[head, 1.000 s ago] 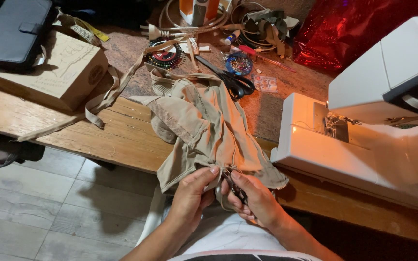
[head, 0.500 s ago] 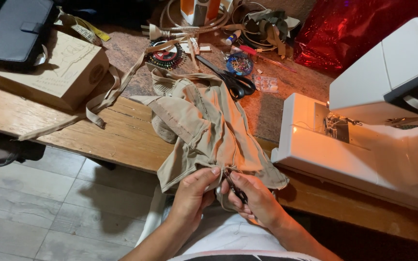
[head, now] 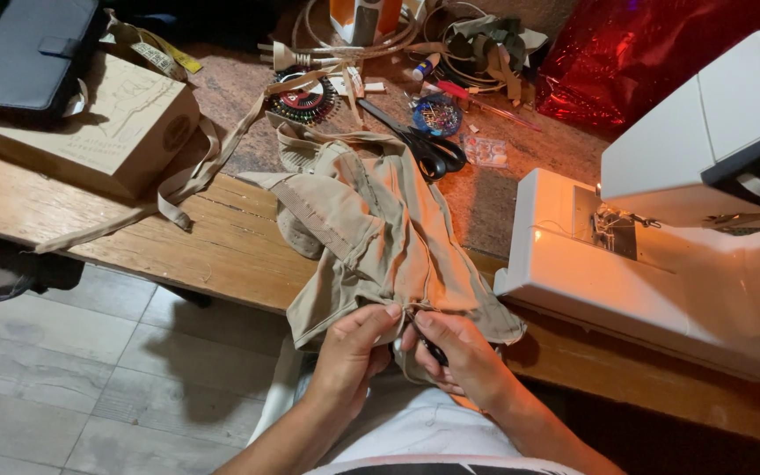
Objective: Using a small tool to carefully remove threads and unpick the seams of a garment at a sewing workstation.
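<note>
The tan garment [head: 380,237] hangs off the table [head: 116,237] edge, so its hem reaches both hands. The left hand [head: 354,352] pinches the hem taut; the right hand [head: 464,361] grips a small dark tool [head: 433,352] against it.

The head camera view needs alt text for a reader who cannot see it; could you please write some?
Two bare hands, left hand and right hand, pinch the edge of a tan garment hanging off a wooden table; the right holds a small dark tool. A white sewing machine stands right, black scissors behind.
</note>
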